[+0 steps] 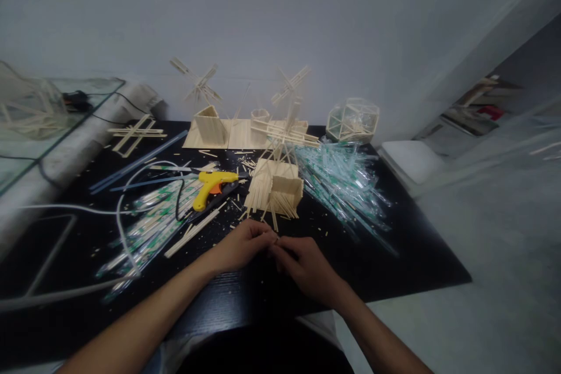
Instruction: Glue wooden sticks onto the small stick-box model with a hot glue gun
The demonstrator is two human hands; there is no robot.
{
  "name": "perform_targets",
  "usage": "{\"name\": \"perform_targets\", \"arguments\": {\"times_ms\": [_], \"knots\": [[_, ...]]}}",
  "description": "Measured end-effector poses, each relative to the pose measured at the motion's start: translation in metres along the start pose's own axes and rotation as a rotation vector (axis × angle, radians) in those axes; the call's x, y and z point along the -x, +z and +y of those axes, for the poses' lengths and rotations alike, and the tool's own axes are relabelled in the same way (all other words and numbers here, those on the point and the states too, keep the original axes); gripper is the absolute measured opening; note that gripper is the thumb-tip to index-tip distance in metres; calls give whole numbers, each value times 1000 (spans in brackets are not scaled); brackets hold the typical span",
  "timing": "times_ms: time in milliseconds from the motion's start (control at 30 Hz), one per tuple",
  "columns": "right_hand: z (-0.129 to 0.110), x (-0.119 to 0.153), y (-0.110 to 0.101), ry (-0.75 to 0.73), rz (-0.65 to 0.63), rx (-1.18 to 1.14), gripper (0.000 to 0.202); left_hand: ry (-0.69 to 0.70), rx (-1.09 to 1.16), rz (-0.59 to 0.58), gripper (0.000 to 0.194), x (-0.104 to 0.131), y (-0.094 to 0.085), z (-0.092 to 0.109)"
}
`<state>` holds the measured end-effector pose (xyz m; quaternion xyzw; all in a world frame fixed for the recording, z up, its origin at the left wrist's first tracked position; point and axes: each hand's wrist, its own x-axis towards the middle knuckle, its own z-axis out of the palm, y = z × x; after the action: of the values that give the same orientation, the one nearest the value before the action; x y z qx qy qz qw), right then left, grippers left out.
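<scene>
Near the front of the black table, my left hand (246, 243) and my right hand (302, 264) meet with thumbs and fingertips pinched together. Whatever sits between the fingertips is too small and hidden to make out. Just beyond them stands a small box of wooden sticks (287, 186) on a wooden base, with loose thin sticks (262, 190) heaped around it. A windmill-like cross of sticks (287, 131) rises behind that box. To the left lies a yellow glue gun (205, 190) with an orange trigger, its nozzle facing right.
Wrapped stick bundles lie left (151, 216) and right (339, 178). Stick models on wooden bases (205, 135) and a polyhedron frame (353, 120) line the wall. A white cable (118, 216) loops across the left side. A glass-topped surface (65, 123) borders the left; a white stool (405, 159) stands right.
</scene>
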<state>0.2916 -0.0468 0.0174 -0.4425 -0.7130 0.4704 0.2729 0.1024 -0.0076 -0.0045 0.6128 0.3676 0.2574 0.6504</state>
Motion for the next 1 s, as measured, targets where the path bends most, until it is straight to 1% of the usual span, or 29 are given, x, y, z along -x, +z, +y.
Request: {"name": "perform_targets", "arguments": {"times_ms": [167,300,500,633,767,900,1000], "knots": [[-2,6,-5,-3,-1,52,38,0,-67,70,44,0,1,1],[1,9,-5,37,18,25,40,-13,-94,63,46,0,1,0],[9,9,2,108,62,-3,37,32,-171,77,50,-1,5,-3],[11,4,3,78,55,17,38,45,-142,52,53,0,7,-2],[9,0,2,27,49,-9,37,38,-114,34,53,0,7,-4],[7,-3,1,43,95,-37,39,31,-101,45,54,-1,7,-7],[6,-4,-1,51,79,-56,41,38,-44,19,53,-1,6,-8]]}}
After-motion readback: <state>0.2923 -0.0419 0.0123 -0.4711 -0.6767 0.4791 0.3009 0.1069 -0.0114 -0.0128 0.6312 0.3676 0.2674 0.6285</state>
